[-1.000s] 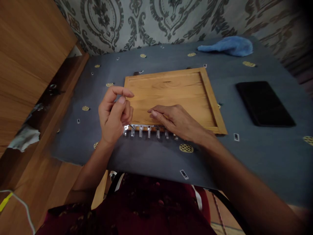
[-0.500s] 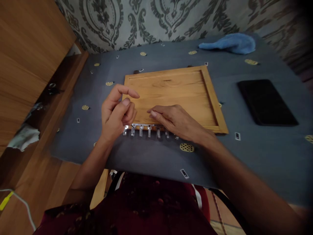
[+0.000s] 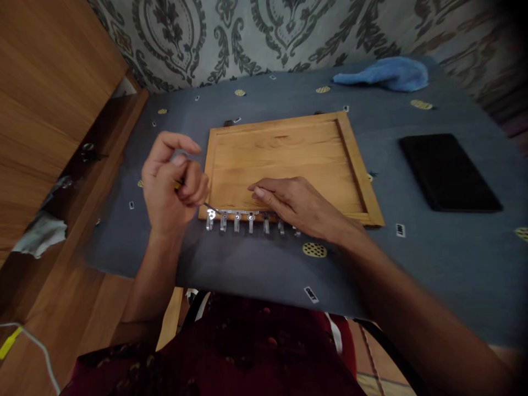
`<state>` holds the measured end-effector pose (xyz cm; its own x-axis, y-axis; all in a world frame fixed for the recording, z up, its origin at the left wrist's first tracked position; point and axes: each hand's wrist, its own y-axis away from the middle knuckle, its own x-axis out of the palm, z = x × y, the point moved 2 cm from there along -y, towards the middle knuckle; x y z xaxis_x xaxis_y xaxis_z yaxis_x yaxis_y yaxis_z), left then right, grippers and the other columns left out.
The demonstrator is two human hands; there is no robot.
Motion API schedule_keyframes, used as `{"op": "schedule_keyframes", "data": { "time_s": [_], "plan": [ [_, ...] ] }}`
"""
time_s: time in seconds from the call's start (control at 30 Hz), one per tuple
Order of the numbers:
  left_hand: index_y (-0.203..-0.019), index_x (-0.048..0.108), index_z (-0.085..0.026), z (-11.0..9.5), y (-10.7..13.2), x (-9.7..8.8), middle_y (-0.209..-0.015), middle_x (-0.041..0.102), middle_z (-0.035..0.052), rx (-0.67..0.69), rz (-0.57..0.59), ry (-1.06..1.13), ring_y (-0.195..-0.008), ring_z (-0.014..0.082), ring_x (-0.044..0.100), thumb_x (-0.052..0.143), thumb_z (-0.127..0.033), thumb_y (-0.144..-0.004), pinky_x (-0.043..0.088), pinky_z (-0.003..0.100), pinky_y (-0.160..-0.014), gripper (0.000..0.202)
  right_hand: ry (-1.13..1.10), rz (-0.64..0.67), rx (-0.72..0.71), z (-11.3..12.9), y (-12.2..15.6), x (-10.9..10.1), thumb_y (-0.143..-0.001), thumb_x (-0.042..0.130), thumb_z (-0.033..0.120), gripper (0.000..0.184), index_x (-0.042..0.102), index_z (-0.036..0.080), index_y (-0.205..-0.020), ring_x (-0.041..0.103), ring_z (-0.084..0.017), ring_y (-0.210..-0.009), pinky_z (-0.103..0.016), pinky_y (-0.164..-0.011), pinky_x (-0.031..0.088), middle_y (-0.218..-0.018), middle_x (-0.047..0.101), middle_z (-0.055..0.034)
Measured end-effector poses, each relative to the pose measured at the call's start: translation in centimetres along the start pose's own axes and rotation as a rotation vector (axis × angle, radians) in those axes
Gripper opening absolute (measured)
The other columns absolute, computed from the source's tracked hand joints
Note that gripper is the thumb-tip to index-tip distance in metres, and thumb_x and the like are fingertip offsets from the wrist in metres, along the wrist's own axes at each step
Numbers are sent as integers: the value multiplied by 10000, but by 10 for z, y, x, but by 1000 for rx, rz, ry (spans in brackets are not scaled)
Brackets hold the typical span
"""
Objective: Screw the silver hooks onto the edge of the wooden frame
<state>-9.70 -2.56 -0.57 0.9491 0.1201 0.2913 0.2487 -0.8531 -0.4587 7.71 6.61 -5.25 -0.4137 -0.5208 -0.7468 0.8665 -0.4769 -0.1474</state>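
Note:
My left hand (image 3: 175,184) is closed around a screwdriver (image 3: 178,185), its forefinger bent and raised. Yellow and black bits of the handle show between the fingers, and the thin metal shaft (image 3: 212,208) slants down right to the left part of a hook rail (image 3: 237,217). This metal rail, with several hooks hanging from it, lies along the near edge of a framed wooden panel (image 3: 272,159). Closed over the right part of the rail, my right hand (image 3: 299,203) has thumb and fingers together and presses at the panel's near edge. Its palm hides what is underneath.
A black tablet-like slab (image 3: 449,171) lies right of the panel on the grey patterned tablecloth (image 3: 256,264). At the back right is a crumpled blue cloth (image 3: 388,74). A wooden cabinet (image 3: 53,77) stands on the left, and a patterned wall (image 3: 247,38) runs behind.
My left hand has moved left and slightly up, bringing the screwdriver's shaft into sight. My right hand stays in place on the rail and panel.

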Motion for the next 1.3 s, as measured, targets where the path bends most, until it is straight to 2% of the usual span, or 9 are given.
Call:
{"op": "schedule_keyframes", "data": {
  "time_s": [0.13, 0.33, 0.5, 0.97, 1.1, 1.3],
  "plan": [
    [-836, 617, -202, -6, 0, -7, -425, 199, -108, 23, -46, -66, -308, 33, 87, 563, -209, -880, 149, 161, -280, 70, 2, -13, -5, -1, 0, 1, -1027, 354, 375, 401, 688, 154, -1028, 642, -183, -752, -295, -699, 417, -860, 717, -75],
    [-833, 633, -195, -4, 4, -6, -423, 204, -100, 1, -104, -109, -333, 43, 71, 533, -172, -880, 118, 179, -298, 113, 6, -18, -29, -2, 1, 1, -1025, 341, 421, 432, 690, 166, -1010, 646, -189, -739, -292, -689, 426, -832, 716, -75],
    [-831, 624, -223, -1, 5, -7, -417, 189, -106, -2, -100, -157, -322, 44, 57, 581, -252, -868, 108, 188, -292, 64, 0, -14, -10, -1, 1, 1, -1025, 338, 438, 441, 691, 173, -1018, 642, -187, -741, -299, -690, 436, -836, 714, -72],
    [-828, 622, -234, 4, 8, -5, -422, 199, -103, -65, -110, -182, -330, 58, 76, 565, -228, -867, 116, 203, -313, 69, 12, -6, -12, -1, 1, 0, -1027, 312, 484, 483, 686, 179, -996, 624, -182, -705, -303, -671, 433, -797, 700, -68],
    [-833, 608, -234, 6, 7, -4, -426, 178, -107, -22, -94, -207, -315, 56, 81, 570, -259, -874, 110, 213, -309, 62, 5, -3, -13, -1, 1, 0, -1026, 315, 487, 491, 689, 169, -1004, 625, -183, -706, -304, -677, 431, -804, 703, -74],
    [-798, 625, -229, 9, 9, 2, -409, 214, -97, 8, -188, -207, -318, 60, 100, 582, -269, -867, 86, 231, -321, 91, 2, -13, -21, 0, 1, 0, -1026, 333, 463, 463, 691, 170, -1010, 633, -188, -722, -297, -685, 427, -824, 711, -74]
  ]
}}
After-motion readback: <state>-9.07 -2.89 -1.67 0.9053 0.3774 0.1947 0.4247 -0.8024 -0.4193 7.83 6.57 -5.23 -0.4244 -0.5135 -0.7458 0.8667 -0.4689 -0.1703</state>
